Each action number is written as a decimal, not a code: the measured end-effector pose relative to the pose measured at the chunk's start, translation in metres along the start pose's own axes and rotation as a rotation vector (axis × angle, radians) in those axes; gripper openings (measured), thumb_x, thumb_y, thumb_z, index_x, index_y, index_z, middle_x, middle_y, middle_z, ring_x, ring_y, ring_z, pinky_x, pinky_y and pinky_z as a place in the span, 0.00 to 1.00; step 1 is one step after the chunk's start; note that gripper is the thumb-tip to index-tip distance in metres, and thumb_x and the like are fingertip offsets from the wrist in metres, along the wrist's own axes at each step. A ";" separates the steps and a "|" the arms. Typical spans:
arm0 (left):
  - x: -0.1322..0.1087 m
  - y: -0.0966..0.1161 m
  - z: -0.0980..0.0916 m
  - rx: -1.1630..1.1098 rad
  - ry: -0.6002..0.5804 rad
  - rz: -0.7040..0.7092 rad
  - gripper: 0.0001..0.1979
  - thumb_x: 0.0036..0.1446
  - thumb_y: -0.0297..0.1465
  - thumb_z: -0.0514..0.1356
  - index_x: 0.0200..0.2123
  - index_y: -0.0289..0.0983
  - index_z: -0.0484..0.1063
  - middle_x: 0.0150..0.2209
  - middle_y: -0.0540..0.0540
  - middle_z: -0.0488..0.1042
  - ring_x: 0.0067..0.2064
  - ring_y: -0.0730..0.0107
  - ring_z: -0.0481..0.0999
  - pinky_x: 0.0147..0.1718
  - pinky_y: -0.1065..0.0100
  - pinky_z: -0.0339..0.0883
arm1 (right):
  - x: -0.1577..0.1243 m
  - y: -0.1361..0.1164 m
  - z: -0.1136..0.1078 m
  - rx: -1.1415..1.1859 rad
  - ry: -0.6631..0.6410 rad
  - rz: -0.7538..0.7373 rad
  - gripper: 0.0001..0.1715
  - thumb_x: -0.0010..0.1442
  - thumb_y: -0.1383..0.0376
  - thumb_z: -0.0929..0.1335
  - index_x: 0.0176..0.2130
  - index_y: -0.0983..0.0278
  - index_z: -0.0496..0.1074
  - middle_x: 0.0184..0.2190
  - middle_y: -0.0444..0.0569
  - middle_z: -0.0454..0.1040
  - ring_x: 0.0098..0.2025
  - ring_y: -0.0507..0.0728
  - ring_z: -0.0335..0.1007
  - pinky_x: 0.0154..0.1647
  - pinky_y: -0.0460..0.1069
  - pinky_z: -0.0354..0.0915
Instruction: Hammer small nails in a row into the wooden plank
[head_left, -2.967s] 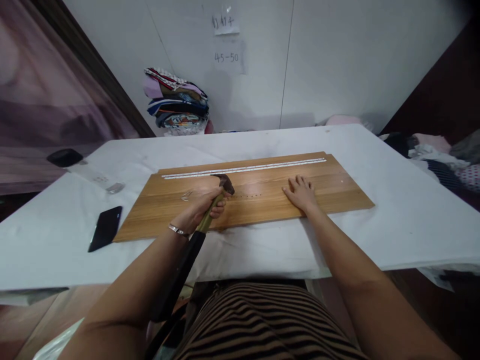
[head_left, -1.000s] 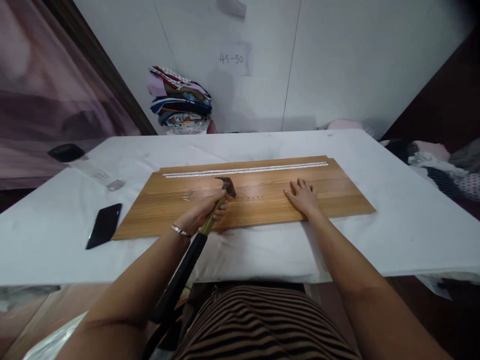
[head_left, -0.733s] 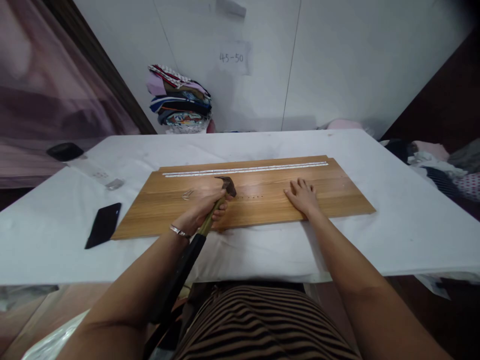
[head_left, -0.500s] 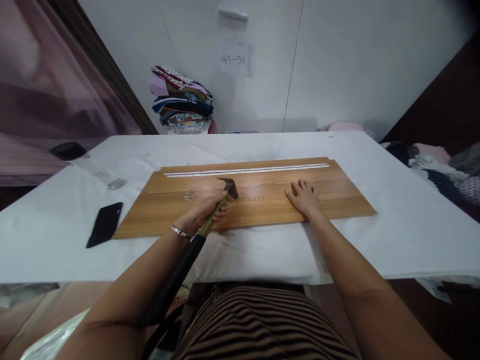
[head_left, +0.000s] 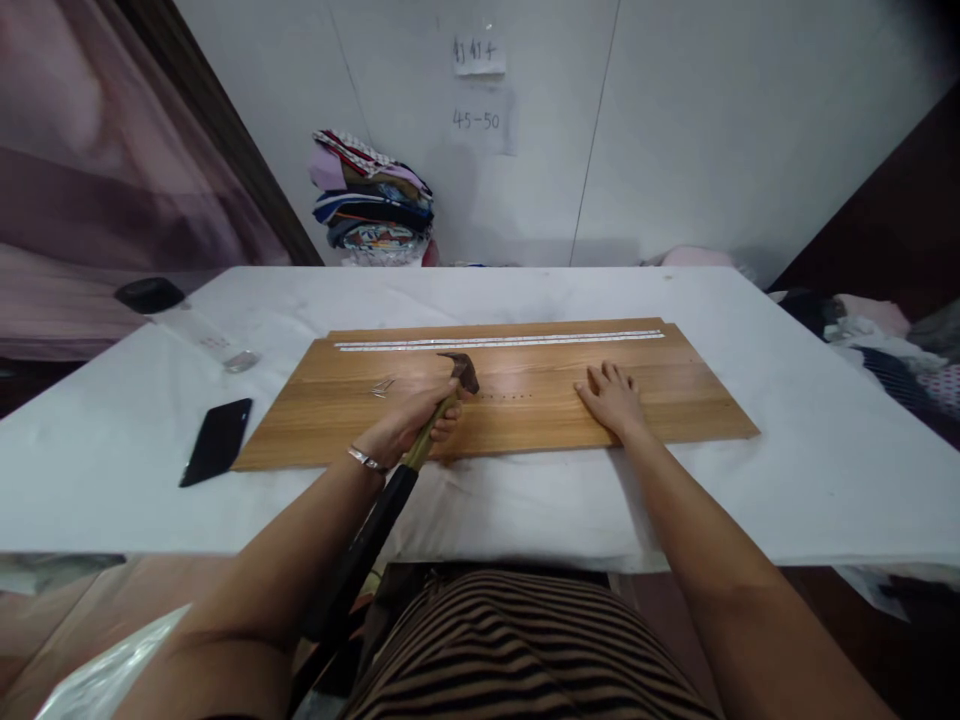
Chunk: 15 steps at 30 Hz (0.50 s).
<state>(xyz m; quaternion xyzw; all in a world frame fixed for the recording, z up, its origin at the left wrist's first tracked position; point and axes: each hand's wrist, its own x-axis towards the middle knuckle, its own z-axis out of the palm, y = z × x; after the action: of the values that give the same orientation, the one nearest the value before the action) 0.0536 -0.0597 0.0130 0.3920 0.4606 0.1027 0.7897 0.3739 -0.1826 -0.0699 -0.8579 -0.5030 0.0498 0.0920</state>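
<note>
My left hand (head_left: 426,418) is wrapped round the neck of a claw hammer (head_left: 382,508), just below its metal head. The black grip of the hammer runs back under my left forearm. Beneath the hammer head lies a wooden board (head_left: 540,425). A short row of small dark nail heads or holes (head_left: 510,396) runs rightward from the head; which they are I cannot tell. Several loose nails (head_left: 382,387) lie on the board left of my left hand. My right hand (head_left: 613,400) rests flat on the board's right part, fingers spread.
Two white measuring strips (head_left: 502,341) lie along the board's far edge. A black phone (head_left: 217,441) is left of the board on the white-covered table (head_left: 810,470). Behind it lies a clear bottle with a black cap (head_left: 150,295). Folded clothes (head_left: 375,200) are stacked by the wall.
The view has shifted slightly, bringing a second wall note fully into sight. Both hands and the hammer keep nearly the same places on the board.
</note>
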 end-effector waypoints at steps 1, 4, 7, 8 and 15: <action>0.001 -0.001 -0.001 0.000 0.004 0.000 0.13 0.71 0.40 0.51 0.41 0.37 0.67 0.21 0.57 0.58 0.14 0.82 0.53 0.10 0.81 0.47 | 0.000 0.000 0.000 -0.001 0.000 0.004 0.36 0.72 0.48 0.56 0.68 0.62 0.65 0.74 0.60 0.56 0.75 0.67 0.47 0.71 0.67 0.45; 0.002 -0.002 -0.002 0.010 0.007 -0.013 0.13 0.71 0.40 0.52 0.41 0.36 0.67 0.21 0.57 0.59 0.14 0.82 0.53 0.10 0.81 0.48 | -0.001 -0.001 0.000 0.006 0.004 0.010 0.36 0.72 0.48 0.57 0.68 0.63 0.65 0.74 0.60 0.56 0.75 0.68 0.47 0.71 0.67 0.44; 0.002 -0.003 -0.003 0.014 -0.027 -0.017 0.13 0.71 0.41 0.53 0.41 0.37 0.67 0.21 0.57 0.59 0.15 0.82 0.53 0.11 0.81 0.48 | -0.001 -0.001 0.000 0.013 0.006 0.009 0.36 0.72 0.48 0.57 0.68 0.63 0.65 0.74 0.60 0.56 0.75 0.68 0.47 0.72 0.67 0.44; 0.002 -0.003 -0.003 0.014 -0.034 -0.015 0.14 0.71 0.42 0.52 0.41 0.37 0.67 0.21 0.57 0.59 0.15 0.82 0.53 0.11 0.81 0.48 | -0.001 0.000 0.000 0.012 0.005 0.010 0.36 0.72 0.48 0.57 0.68 0.63 0.65 0.74 0.60 0.56 0.75 0.68 0.47 0.72 0.67 0.44; 0.003 -0.002 -0.002 0.031 0.012 -0.012 0.14 0.70 0.42 0.52 0.41 0.37 0.67 0.21 0.57 0.58 0.15 0.82 0.53 0.11 0.81 0.47 | -0.002 -0.001 -0.002 -0.008 0.000 0.008 0.35 0.72 0.49 0.57 0.68 0.63 0.65 0.74 0.60 0.57 0.75 0.68 0.47 0.71 0.67 0.45</action>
<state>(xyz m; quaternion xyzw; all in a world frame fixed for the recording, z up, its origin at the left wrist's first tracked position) 0.0532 -0.0585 0.0090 0.4008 0.4695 0.0931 0.7812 0.3725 -0.1839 -0.0679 -0.8602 -0.4999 0.0482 0.0884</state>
